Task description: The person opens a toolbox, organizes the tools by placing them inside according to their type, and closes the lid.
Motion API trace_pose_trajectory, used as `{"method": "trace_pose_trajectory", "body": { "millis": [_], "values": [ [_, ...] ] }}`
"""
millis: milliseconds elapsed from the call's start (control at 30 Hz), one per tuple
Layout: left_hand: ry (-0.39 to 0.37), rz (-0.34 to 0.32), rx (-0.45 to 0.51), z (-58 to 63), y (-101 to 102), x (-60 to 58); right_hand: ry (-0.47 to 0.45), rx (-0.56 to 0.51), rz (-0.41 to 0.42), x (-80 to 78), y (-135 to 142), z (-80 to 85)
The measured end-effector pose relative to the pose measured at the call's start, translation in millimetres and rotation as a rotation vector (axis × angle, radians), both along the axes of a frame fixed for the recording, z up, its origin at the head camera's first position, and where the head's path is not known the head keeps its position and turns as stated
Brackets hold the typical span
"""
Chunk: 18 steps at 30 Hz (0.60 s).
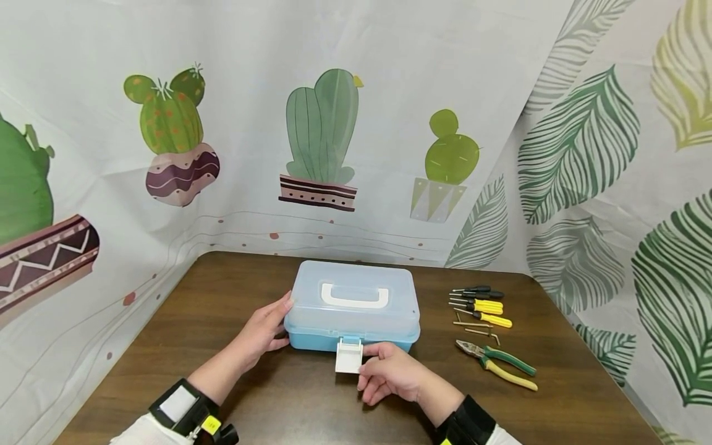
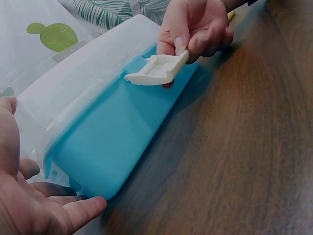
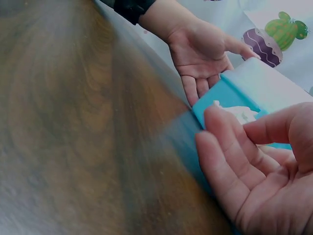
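A toolbox [image 1: 350, 318] with a light blue base and a cloudy clear lid sits on the table, its lid down. A white handle [image 1: 356, 303] lies flat on top. From the front, the white latch [image 2: 159, 68] sticks outward, swung away from the lid. My right hand [image 1: 392, 374] pinches the edge of this latch between thumb and index finger, the other fingers loosely bent below. At the box's left end, my left hand [image 1: 267, 327] rests with its thumb by the lid and its extended fingers touching the blue base near the front corner.
Several screwdrivers [image 1: 481, 306] with black or yellow handles lie right of the box on the brown table [image 1: 233, 278]. Hex keys [image 1: 483, 334] and green-and-yellow pliers [image 1: 495, 363] lie nearer the front. A cactus-and-leaf printed cloth [image 1: 239, 123] hangs behind.
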<state>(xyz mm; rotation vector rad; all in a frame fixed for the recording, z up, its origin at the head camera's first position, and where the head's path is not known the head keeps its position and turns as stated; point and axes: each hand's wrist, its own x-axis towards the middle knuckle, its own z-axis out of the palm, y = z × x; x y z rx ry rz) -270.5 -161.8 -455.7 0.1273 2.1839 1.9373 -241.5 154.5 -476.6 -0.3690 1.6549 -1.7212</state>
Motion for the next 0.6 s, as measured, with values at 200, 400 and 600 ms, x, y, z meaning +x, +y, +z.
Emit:
{"method": "trace_pose_trajectory", "body": {
  "millis": [200, 400, 600],
  "values": [
    [-0.002, -0.007, -0.002, 0.3, 0.2, 0.3, -0.023, 0.019, -0.072, 1.3, -1.7, -2.0],
    [-0.005, -0.006, -0.007, 0.3, 0.5, 1.4, -0.052, 0.024, -0.100, 0.7, -0.4, -1.6],
    [-0.004, -0.007, -0.004, 0.8, 0.9, 1.4, -0.061, 0.041, -0.115, 2.9, -2.0, 5.2]
  ]
}}
